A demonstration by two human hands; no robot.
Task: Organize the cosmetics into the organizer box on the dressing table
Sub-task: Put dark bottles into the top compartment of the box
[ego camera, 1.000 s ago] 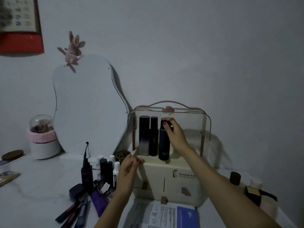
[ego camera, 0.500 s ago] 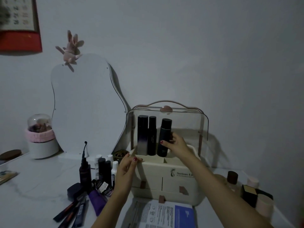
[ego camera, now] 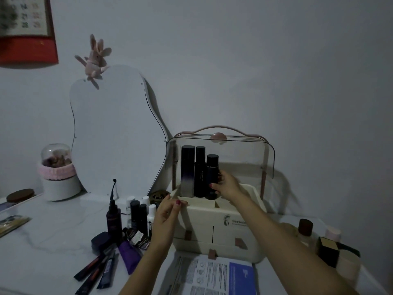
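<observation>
Gripping dark bottle (ego camera: pixel 212 175), right hand (ego camera: pixel 226 185); left hand (ego camera: pixel 168 211) loose; bottle base hidden.

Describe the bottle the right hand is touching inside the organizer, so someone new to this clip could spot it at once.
Find the cream organizer box with the raised clear lid, right of the mirror. Three dark bottles stand upright in its back left compartment. The one meant is the rightmost bottle, under the right hand: it is the shortest of the three, with a rounded shoulder below its black cap.
</observation>
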